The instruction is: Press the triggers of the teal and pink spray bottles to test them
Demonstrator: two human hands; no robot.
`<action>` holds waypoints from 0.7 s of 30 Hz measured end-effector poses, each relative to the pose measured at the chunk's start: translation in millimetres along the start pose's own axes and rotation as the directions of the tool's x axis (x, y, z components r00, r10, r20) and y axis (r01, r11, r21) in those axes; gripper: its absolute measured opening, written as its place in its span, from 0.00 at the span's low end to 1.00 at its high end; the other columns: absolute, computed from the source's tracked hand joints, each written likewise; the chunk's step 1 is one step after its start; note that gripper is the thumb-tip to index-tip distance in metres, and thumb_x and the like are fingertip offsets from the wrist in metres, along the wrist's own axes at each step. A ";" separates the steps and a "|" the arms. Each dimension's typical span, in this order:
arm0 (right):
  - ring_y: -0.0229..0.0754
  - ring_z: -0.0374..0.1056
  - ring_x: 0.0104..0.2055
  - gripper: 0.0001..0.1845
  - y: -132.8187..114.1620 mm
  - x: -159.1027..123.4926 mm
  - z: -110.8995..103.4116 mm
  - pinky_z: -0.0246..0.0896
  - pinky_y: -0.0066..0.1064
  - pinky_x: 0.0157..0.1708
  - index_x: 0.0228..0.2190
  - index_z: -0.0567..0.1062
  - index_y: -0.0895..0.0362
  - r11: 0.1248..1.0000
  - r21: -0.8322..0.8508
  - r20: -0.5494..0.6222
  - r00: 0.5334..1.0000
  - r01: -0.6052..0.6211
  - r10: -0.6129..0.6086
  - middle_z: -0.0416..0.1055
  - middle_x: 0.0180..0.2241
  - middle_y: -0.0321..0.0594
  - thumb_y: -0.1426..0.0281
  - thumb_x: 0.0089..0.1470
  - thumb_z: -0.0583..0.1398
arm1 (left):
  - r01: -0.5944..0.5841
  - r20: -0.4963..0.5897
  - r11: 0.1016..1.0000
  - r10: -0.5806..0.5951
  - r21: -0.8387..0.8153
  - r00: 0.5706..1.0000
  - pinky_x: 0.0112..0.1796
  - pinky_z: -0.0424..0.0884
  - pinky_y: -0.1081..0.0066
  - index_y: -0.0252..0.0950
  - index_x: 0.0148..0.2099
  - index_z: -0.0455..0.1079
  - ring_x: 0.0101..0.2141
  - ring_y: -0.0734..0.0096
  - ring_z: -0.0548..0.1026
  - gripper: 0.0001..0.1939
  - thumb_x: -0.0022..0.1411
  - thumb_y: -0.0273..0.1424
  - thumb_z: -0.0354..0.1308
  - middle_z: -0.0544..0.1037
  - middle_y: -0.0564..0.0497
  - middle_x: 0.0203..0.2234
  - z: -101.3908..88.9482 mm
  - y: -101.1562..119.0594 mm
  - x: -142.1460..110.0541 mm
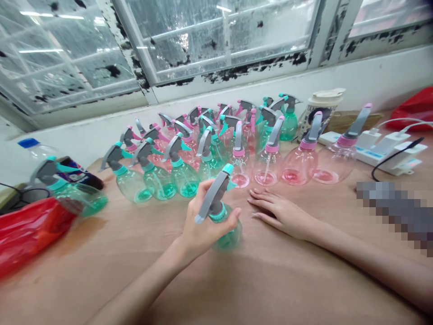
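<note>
My left hand (199, 221) is wrapped round a green spray bottle (227, 237) with a grey trigger head and a turquoise nozzle tip. That bottle stands about upright over the middle of the wooden table. To its right, my right hand (279, 210) lies palm down on the wood, fingers stretched out and holding nothing. Just beyond those fingertips stands a pink spray bottle (241, 169). Several green spray bottles (184, 176) line up behind and left of my left hand. More pink spray bottles (299, 164) continue the row to the right, with others crowded behind.
A lone green spray bottle (83, 196) is at the left, beside a red plastic bag (30, 230) and a dark drink bottle (89, 176). At the right are a paper cup (318, 113), a white power strip (389, 155) with cables and another red bag (414, 108). Windows rise behind.
</note>
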State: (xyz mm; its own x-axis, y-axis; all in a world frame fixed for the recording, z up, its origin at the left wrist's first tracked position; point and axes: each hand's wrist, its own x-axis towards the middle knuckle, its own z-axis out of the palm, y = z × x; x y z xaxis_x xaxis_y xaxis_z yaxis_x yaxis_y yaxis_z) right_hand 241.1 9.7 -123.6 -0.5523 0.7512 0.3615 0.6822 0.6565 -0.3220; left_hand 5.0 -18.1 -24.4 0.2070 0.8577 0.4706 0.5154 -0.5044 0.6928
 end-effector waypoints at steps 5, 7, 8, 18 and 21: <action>0.53 0.59 0.64 0.24 0.9 -0.4 1.1 0.55 0.52 0.62 0.57 0.70 0.59 1.000 -0.023 0.015 1.000 0.006 -0.005 0.64 0.61 0.50 0.60 0.66 0.52 | -0.059 0.065 0.995 0.054 0.080 0.996 0.45 0.73 0.61 0.38 0.54 0.64 0.43 0.62 0.75 0.22 0.58 0.34 0.60 0.74 0.46 0.44 -3.5 -7.6 -20.1; 0.53 0.59 0.64 0.24 1.7 -0.8 2.4 0.56 0.52 0.62 0.57 0.70 0.58 1.000 -0.028 0.013 1.000 0.000 0.000 0.64 0.61 0.50 0.59 0.66 0.52 | -0.050 0.055 0.994 0.045 0.099 0.997 0.48 0.71 0.61 0.38 0.51 0.67 0.46 0.60 0.74 0.16 0.61 0.35 0.60 0.74 0.46 0.43 -8.0 -10.5 -29.3; 0.53 0.59 0.64 0.24 2.1 -1.0 3.1 0.56 0.52 0.62 0.57 0.71 0.57 1.000 -0.031 0.011 1.000 -0.001 0.002 0.65 0.61 0.50 0.59 0.66 0.52 | -0.045 0.044 0.993 0.041 0.109 0.998 0.49 0.70 0.61 0.38 0.49 0.67 0.46 0.60 0.74 0.15 0.61 0.36 0.60 0.74 0.47 0.42 -11.7 -11.6 -33.7; 0.56 0.63 0.61 0.25 -1.9 4.0 5.3 0.62 0.52 0.57 0.51 0.75 0.58 0.992 -0.127 0.061 0.998 -0.006 0.014 0.69 0.57 0.51 0.57 0.66 0.48 | 0.289 -0.183 0.898 -0.239 0.331 0.954 0.43 0.74 0.59 0.40 0.47 0.71 0.45 0.54 0.76 0.23 0.55 0.50 0.62 0.77 0.47 0.44 -107.8 -43.2 -73.0; 0.56 0.66 0.58 0.24 -9.2 10.8 7.6 0.64 0.51 0.55 0.49 0.76 0.57 0.991 -0.134 0.056 0.998 -0.011 0.019 0.71 0.55 0.51 0.56 0.66 0.48 | 0.413 -0.293 0.826 -0.315 0.384 0.903 0.43 0.73 0.54 0.39 0.45 0.72 0.44 0.48 0.77 0.28 0.51 0.55 0.62 0.79 0.46 0.41 -151.5 -62.2 -81.1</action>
State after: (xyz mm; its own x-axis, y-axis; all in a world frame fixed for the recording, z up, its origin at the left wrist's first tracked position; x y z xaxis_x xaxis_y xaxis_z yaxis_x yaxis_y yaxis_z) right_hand 225.3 12.4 -123.4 -0.5653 0.7662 0.3055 0.7464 0.6328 -0.2061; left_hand -169.8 -71.3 -22.8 -0.2192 0.9043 0.3664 0.8303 -0.0243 0.5569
